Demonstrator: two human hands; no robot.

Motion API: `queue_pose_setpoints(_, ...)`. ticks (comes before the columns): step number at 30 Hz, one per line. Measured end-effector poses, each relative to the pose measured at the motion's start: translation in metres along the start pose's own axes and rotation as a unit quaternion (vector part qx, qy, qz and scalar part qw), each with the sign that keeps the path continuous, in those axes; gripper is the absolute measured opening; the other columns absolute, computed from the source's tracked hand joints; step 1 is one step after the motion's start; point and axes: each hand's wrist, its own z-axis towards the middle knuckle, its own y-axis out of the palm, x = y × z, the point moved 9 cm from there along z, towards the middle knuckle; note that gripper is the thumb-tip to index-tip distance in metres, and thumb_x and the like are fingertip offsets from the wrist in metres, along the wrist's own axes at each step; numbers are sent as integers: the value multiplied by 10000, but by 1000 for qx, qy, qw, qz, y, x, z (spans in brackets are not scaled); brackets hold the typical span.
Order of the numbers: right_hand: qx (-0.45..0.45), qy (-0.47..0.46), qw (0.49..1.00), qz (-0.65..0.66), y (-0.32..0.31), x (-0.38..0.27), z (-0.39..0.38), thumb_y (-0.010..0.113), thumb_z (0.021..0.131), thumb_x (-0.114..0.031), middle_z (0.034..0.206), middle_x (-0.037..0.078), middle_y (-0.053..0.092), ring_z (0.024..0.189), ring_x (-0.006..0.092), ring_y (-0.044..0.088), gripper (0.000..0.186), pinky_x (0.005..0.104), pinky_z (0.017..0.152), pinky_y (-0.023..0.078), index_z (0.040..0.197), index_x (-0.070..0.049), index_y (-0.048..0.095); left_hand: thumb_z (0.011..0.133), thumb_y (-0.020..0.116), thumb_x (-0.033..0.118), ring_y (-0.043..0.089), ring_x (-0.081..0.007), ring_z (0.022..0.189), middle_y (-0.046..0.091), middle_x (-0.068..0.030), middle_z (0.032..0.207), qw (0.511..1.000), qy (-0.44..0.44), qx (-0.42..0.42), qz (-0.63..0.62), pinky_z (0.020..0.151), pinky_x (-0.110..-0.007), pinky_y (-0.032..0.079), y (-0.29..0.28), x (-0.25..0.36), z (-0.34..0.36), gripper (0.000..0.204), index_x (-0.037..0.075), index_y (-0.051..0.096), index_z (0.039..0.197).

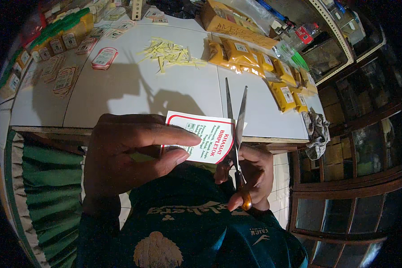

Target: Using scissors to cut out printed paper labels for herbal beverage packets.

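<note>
Left hand (131, 152) with pinched label (210, 129), right hand (257, 172) with gripped scissors (238, 138) — beyond, pouches (241, 52) of yellow-orange powder (277, 93)

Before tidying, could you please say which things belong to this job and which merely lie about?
Belonging: red-bordered white paper label; brown-handled metal scissors; pale-yellow paper strips, probably.
Lying about: crumpled grey cloth; red-labelled plastic bottle.

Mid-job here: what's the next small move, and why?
I'd probably close the brown-handled metal scissors slightly along the white paper label's red border: the blades stand open at its right edge, white margin shows outside it, and the left grip holds the opposite side.
</note>
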Motion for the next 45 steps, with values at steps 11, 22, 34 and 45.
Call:
queue_pose_setpoints(11, 38, -15, 999, -32, -8, 3, -3, 963, 464, -305, 750, 48, 679, 697, 107, 633, 782, 234, 656, 472, 1085, 26, 620, 745, 734, 70, 699, -199, 738, 715, -121, 860, 999, -21, -14, 21, 665, -289, 548, 1, -4, 0, 231, 97, 730, 974)
queue_pose_setpoints(22, -7, 0, 995, -102, -13, -1, 13, 950, 491, -309, 732, 31, 681, 660, 104, 651, 725, 231, 617, 472, 1073, -2, 646, 754, 718, 38, 700, -168, 795, 715, -131, 885, 997, -70, -2, 15, 713, -285, 566, -1, -13, 4, 218, 75, 726, 968)
queue_pose_setpoints(34, 2, 31, 996, -79, -25, 45, 93, 834, 705, -108, 773, 77, 660, 702, 124, 635, 443, 242, 634, 491, 1052, 46, 606, 876, 596, 3, 614, -92, 844, 678, -94, 990, 979, -115, 97, -135, 755, -225, 511, -29, -104, 19, 226, -16, 641, 1096)
queue_pose_setpoints(45, -77, -103, 762, 635, -1, 10, 178, 559, 796, -694, 1025, 198, 612, 918, 304, 622, 909, 374, 879, 494, 1238, 94, 455, 874, 594, 38, 621, -160, 950, 634, -110, 1091, 936, -110, 237, -237, 805, -294, 520, -43, -151, 16, 286, 1, 563, 1156)
